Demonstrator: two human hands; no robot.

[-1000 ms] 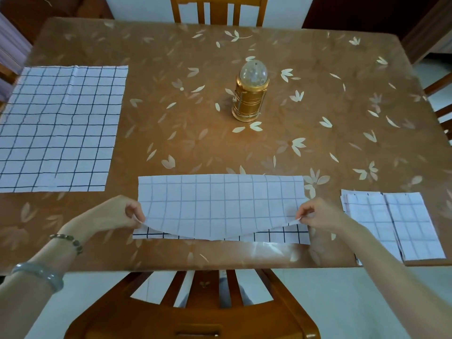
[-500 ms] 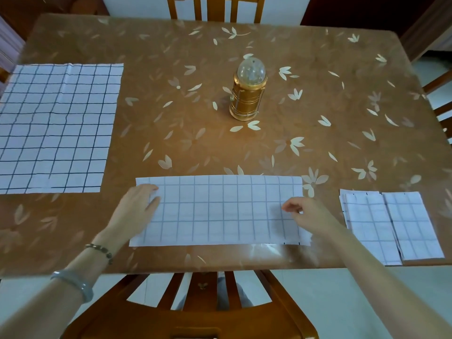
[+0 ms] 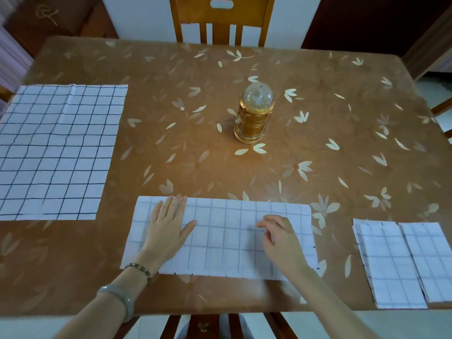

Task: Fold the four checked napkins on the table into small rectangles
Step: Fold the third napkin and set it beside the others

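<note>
Head view shows the left hand [image 3: 168, 228] spread flat, fingers straight, palm pressing down on the left part of the half-folded napkin [image 3: 227, 243] — a wide grip, holding nothing. The right hand [image 3: 281, 238] is on the same cloth further right, fingers loosely bent with the tips touching the fabric. It is a little blurred, but I see no fold pinched in that grip. The napkin lies as a long strip at the near edge of the counter [image 3: 318, 148], right in front of the person, its checks showing faint.

It looks like thin woven cloth — light, limp, with no stiffness of its own. I'd judge it will sag in the middle if lifted by one point, and it may slide on the glossy counter cover, so pinning with one hand while the other carries seems wise. The best hold is likely the two corners of a short end, pinched together and brought across to the other end.

Off to the left a flat napkin [image 3: 56, 152] lies fully open. To the right, two folded napkins [image 3: 389, 265] sit side by side near the counter's edge. A gold lantern [image 3: 254, 121] stands mid-counter, well apart from all the cloth.
</note>
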